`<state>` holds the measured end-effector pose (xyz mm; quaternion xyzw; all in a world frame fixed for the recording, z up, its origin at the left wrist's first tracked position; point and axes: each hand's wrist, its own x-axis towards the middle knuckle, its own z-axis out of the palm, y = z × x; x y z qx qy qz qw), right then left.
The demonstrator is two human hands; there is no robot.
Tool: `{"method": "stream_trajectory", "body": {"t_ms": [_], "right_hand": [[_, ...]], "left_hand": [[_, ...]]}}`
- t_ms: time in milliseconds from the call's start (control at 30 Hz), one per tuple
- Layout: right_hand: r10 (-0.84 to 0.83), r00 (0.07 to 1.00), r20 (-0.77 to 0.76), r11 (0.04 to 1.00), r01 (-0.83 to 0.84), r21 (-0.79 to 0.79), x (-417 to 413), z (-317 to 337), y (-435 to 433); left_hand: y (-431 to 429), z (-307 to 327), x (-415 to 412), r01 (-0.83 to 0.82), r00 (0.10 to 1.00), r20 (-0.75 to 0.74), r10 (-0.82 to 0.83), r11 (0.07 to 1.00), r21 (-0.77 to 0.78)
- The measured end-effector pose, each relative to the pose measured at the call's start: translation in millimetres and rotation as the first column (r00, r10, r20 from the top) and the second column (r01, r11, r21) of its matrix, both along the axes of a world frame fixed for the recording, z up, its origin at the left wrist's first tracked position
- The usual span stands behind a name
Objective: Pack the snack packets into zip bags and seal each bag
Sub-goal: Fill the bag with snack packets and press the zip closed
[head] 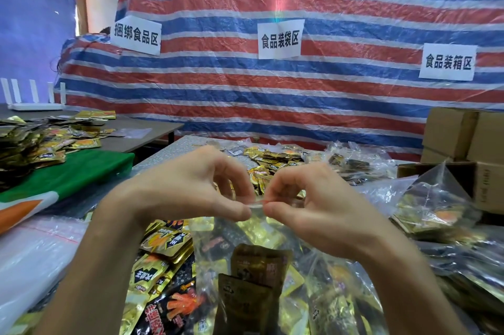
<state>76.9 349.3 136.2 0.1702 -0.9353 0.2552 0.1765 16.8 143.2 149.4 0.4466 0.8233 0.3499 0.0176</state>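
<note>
Left grip (191,187): you pinch the zip strip of the clear plastic zip bag (253,228).
Right grip (313,198): pinches it just beside, probably to press the seal shut.
Bag: held up over the near edge of the grey speckled table (174,151); brown foil snack packets (259,266) sit low, clear of the zip.
</note>
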Motion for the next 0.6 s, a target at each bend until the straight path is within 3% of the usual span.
{"method": "stream_trajectory", "body": {"t_ms": [200, 467, 600], "right_hand": [[0.023, 0.999, 0.024, 0.999, -0.022, -0.03, 2.7, 1.5, 3.6], [0.005, 1.0, 0.025, 1.0, -0.005, -0.001, 4.3, 3.9, 6.4], [0.006, 1.0, -0.005, 1.0, -0.005, 0.014, 2.9, 2.7, 5.9]], "left_hand": [[5.6, 1.2, 4.5, 0.021, 0.998, -0.058, -0.019, 0.999, 0.044], [2.3, 0.8, 1.5, -0.009, 1.0, 0.02, 0.009, 1.0, 0.018], [3.5, 1.0, 3.0, -0.024, 0.999, -0.027, 0.024, 1.0, 0.012]]}}
